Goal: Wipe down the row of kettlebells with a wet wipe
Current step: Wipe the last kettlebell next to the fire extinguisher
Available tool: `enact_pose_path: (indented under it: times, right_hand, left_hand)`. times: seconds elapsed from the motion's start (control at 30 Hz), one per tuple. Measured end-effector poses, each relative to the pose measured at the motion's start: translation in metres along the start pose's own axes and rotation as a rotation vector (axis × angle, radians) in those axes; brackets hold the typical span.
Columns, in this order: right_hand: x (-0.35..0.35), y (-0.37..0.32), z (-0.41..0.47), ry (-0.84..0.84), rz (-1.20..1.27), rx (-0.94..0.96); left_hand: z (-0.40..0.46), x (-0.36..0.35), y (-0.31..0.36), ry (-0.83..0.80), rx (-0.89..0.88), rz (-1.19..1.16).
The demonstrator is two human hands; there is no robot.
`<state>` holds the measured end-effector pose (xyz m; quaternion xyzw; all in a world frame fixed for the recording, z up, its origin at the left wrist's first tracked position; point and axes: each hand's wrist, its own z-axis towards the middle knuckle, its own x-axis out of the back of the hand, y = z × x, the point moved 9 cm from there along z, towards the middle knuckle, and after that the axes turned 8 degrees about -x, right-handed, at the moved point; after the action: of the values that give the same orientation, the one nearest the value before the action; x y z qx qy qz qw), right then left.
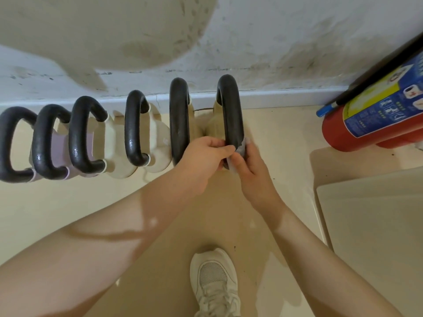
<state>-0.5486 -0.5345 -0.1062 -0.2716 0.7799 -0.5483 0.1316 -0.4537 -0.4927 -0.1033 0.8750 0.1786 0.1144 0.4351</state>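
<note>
Several kettlebells with black handles stand in a row along the wall's baseboard. The rightmost kettlebell (230, 110) has a tall black handle over a cream body. My left hand (203, 159) and my right hand (249, 165) meet at the near end of that handle. Both pinch a small grey wet wipe (241, 148) pressed against the handle's lower part. Just left of it stands the second kettlebell (179, 120). Further left are smaller cream and lilac ones (135, 126).
A red fire extinguisher (375, 120) with a blue label leans at the right against the wall. A pale flat board (375, 216) lies on the floor at the right. My white sneaker (215, 282) stands on the beige floor below my hands.
</note>
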Motion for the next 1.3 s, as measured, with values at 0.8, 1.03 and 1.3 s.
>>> enact_pose_path:
  times: [0.8, 1.03, 1.3]
  right_hand:
    - [-0.057, -0.073, 0.08, -0.289, -1.92, 0.431]
    - [-0.066, -0.015, 0.031, -0.231, -2.317, 0.364]
    - [-0.072, 0.021, 0.001, -0.367, -2.44, 0.517]
  left_hand:
    - [0.005, 0.024, 0.024, 0.112, 0.029, -0.232]
    - [-0.001, 0.023, 0.015, 0.075, 0.028, -0.095]
    - [0.002, 0.024, 0.022, 0.05, -0.021, -0.193]
